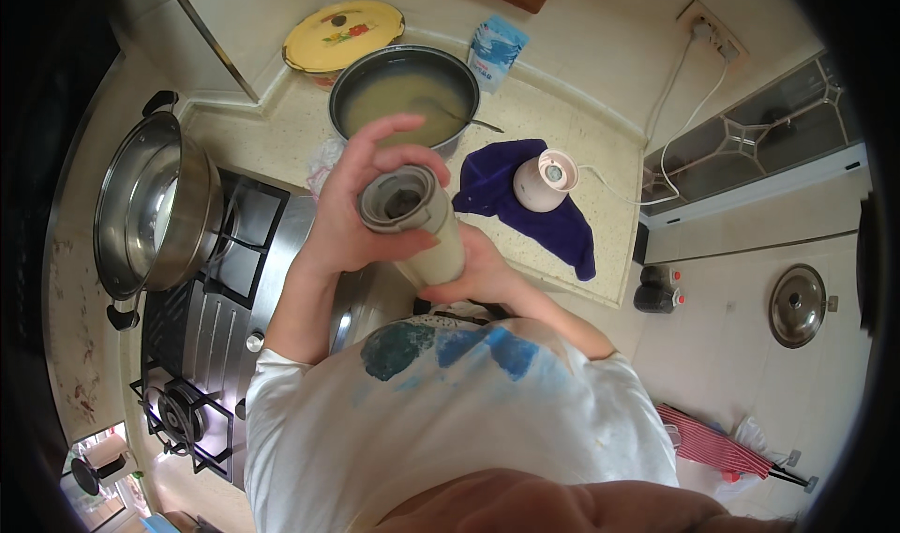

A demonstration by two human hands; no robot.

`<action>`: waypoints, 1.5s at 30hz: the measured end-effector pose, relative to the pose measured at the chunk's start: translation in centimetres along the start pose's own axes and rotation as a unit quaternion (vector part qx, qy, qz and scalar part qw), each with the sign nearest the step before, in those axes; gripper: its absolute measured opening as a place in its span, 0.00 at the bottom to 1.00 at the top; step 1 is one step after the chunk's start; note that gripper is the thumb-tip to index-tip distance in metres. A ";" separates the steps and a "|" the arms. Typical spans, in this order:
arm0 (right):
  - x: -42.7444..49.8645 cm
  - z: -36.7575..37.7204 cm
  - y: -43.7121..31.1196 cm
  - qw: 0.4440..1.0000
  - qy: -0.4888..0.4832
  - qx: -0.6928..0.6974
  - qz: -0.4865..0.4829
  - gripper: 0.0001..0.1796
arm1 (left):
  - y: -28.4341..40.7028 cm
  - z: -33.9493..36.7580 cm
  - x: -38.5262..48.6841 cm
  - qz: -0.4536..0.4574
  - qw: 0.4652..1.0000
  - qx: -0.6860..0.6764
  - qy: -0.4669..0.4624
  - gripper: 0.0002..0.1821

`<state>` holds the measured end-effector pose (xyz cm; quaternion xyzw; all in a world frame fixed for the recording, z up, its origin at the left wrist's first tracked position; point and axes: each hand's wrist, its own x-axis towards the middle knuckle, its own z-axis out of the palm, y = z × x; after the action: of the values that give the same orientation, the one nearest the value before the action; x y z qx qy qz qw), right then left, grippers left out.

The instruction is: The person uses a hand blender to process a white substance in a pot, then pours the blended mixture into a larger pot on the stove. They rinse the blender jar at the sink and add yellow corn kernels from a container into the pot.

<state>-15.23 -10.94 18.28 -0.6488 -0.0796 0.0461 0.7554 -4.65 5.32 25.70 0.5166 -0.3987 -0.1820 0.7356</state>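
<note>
A blender cup point(436, 252) holding a pale, milky content is tilted in front of my chest, its grey blade collar point(399, 199) facing up. My left hand point(351, 202) wraps around the collar end, fingers on the far side and thumb across the near side. The lower end rests in my right hand point(481, 266). A pale pink blender motor base point(546, 181) stands on a dark purple cloth point(499, 174) to the right, its white cord running to the wall. Beyond my left hand, a dark pot point(337, 114) holds cloudy yellowish liquid and a spoon point(486, 126).
A large two-handled steel pot point(190, 209) sits on the gas stove point(218, 308) at left. Behind the dark pot are a yellow floral enamel lid point(343, 37) and a blue-white pouch point(496, 51). The counter edge point(576, 294) runs near my right arm.
</note>
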 end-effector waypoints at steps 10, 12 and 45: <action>3.8 -3.6 -0.5 0.915 0.225 -0.331 -0.049 0.39 | -4.0 3.1 2.6 0.008 0.954 0.171 0.245 0.43; 4.4 -4.5 -0.3 0.924 0.226 -0.304 -0.043 0.40 | -3.6 3.6 3.1 -0.040 0.955 0.158 0.248 0.43; 8.6 -7.6 -0.8 0.941 0.200 -0.262 -0.070 0.41 | 1.5 -4.2 13.9 -0.069 0.818 0.562 -0.096 0.16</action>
<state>-5.42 -16.93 18.51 -0.8125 0.0191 -0.1601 0.5603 6.94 -0.96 32.00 0.8463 -0.4640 -0.0249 0.2606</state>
